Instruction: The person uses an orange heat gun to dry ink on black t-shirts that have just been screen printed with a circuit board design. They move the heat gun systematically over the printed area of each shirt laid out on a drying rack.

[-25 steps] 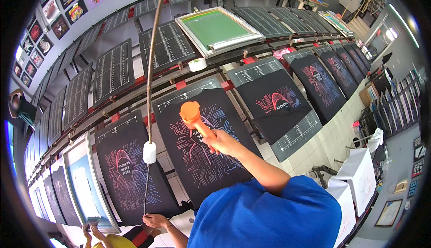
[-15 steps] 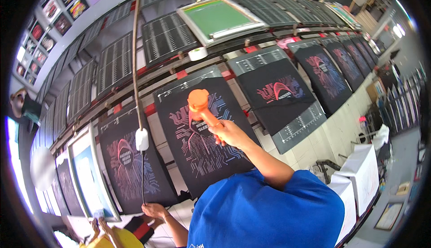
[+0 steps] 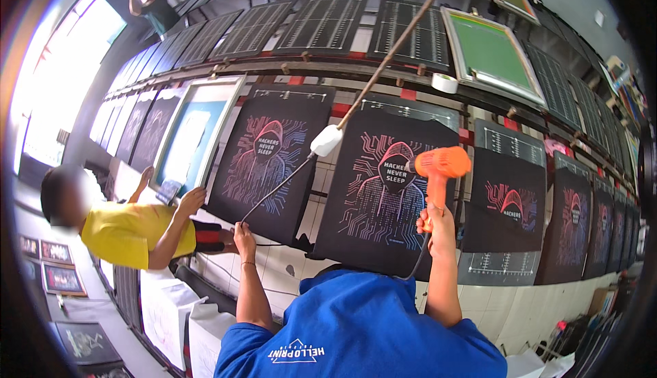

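The view has been swung toward the left, and the orange pistol-shaped plastic heat gun (image 3: 445, 163) is seen differently: a moment ago its rounded head covered part of the print, whereas its short nozzle is now shown side-on, pointed to 9 o'clock at the lettering on the black cloth T-shirt with a red-to-blue hooded figure (image 3: 390, 200). As a judgement, the print is thereby better faced by the nozzle and less covered; the gap between gun and cloth cannot be told.

With the print's middle as the clock's centre, the gun's handle is gripped at 4 o'clock by the right hand (image 3: 441, 231), its fingers wrapped closed around it. Between 8 and 9 o'clock, the thin black cord (image 3: 280, 185) is held in the closed fingers of the left hand (image 3: 245, 238).

That cord is slanted across the neighbouring black printed T-shirt (image 3: 263, 162) at 9 o'clock, up to a white plastic block (image 3: 326, 140) at 10 o'clock, from which a long brown pole or rope (image 3: 397, 47) is stretched overhead. Further toward 9 o'clock, a white-framed printing screen (image 3: 224, 132) is being worked by a co-worker in yellow (image 3: 137, 231). At 1 o'clock, a white tape roll (image 3: 445, 83) and a green-meshed screen (image 3: 489, 53) are found.
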Tool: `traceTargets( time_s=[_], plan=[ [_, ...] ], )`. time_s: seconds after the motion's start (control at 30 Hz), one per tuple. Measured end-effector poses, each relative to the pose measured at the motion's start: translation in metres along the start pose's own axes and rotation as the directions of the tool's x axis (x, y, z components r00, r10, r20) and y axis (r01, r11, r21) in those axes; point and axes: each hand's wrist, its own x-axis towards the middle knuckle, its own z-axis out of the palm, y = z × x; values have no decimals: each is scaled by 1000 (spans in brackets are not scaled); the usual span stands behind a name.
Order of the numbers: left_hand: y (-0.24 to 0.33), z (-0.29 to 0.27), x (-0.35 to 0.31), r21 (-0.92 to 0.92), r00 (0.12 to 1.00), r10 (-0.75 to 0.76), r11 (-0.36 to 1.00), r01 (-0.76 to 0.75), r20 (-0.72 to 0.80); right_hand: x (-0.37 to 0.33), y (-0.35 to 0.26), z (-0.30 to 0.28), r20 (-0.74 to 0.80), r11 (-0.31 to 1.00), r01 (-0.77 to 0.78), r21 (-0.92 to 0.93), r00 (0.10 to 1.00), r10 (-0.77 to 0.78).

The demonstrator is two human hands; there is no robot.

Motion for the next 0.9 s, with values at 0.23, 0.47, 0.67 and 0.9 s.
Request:
traceTargets(
  time_s=[0.23,0.47,0.67,0.9],
  plan=[
    [20,-37,-29,93,982,184,978,-187,39,-34,14,6,145,988,-110,112,985,93],
    [19,-54,-4,179,975,215,959,-222,56,-42,48,42,174,947,-317,-45,931,320],
    [-6,-63,42,2,946,296,954,-298,132,-43,99,151,99,974,-189,-128,974,202],
    [-44,-98,114,-157,917,330,941,-300,224,-38,142,301,-23,969,-166,-182,986,165]
  ],
)
